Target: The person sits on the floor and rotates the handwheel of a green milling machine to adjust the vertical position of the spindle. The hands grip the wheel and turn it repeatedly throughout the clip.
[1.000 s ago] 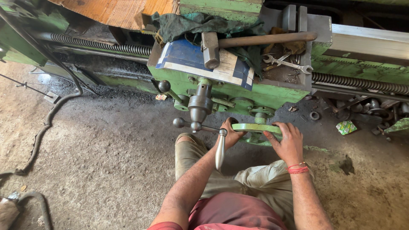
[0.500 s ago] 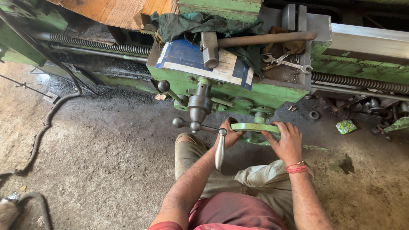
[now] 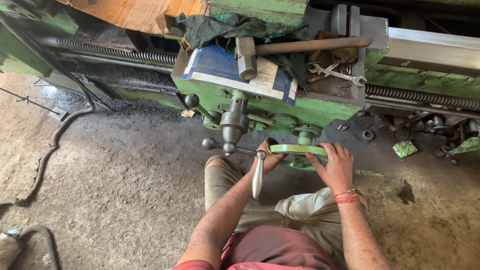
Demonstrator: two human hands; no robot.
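Head view: hammer (image 3: 250,56) and spanner (image 3: 336,74) lie on the green lathe carriage (image 3: 300,107), steel crank handle (image 3: 257,175) hangs before the left forearm | left hand (image 3: 270,157) and right hand (image 3: 334,162) both curl, gripping the green handwheel (image 3: 298,149) rim at the carriage front | grip unchanged from a moment ago.

We reach both arms forward and down: our left hand (image 3: 271,158) curls in a closed grip, our right hand (image 3: 334,164) lies palm-down, fingers wrapped over.
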